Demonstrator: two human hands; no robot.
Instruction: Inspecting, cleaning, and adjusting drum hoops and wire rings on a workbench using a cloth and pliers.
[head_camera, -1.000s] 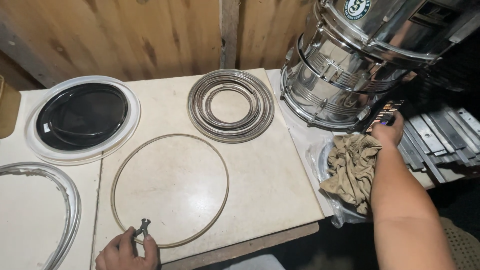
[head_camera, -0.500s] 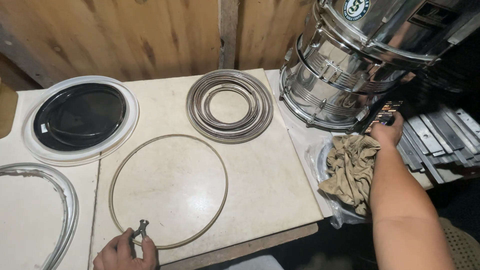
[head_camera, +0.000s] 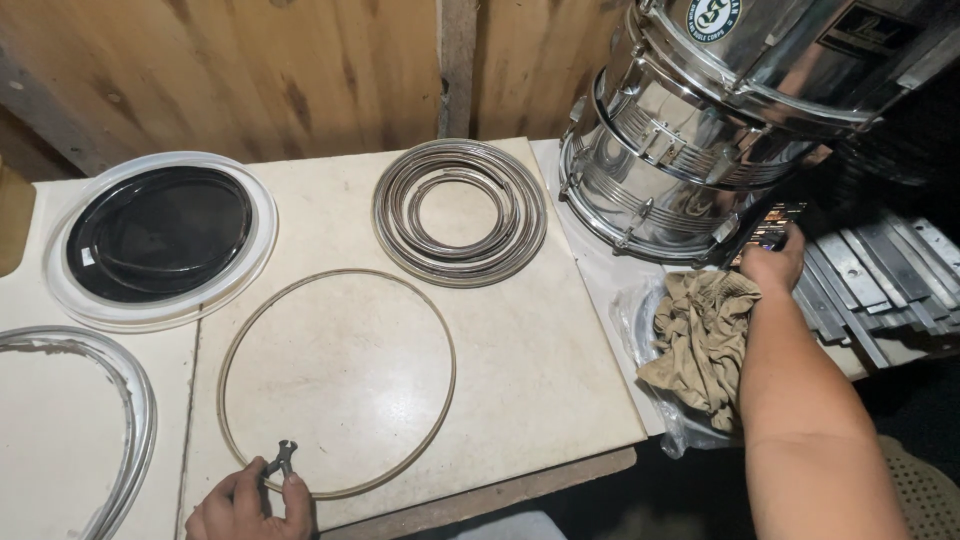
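**At the hoop's near rim: pincers in, other arm stretched far right**

At the near edge of the thin metal hoop (head_camera: 337, 382), the left hand (head_camera: 245, 505) is curled tight around a small pair of pincers (head_camera: 281, 461), fingers pressed together on the handles, the jaws pointing up and sitting right at the wire. The hoop lies flat on the pale tabletop (head_camera: 540, 370), which lets the tool meet the rim from the side without anyone lifting it. Only part of this hand shows; the bottom edge cuts off the wrist.

Far to the right of the hoop, the right hand (head_camera: 772, 265) reaches out to the foot of the stacked chrome drums (head_camera: 690, 150), fingers on a small dark object there. Whether it is pinched or merely touched, I can't tell: the fingertips are turned away and lost in shadow. Just right of the hoop's table, under that forearm, a tan rag (head_camera: 705, 335) sits bundled on clear plastic.

Behind the hoop, a coil of nested metal rings (head_camera: 460, 212) lies flat. Behind and left of the hoop, a black drumhead (head_camera: 160, 235) in a white rim. Left of the hoop, another pale rim (head_camera: 120, 400) runs off the picture. Beyond the right hand, grey metal strips (head_camera: 880, 275) are stacked, dim and hard to read.
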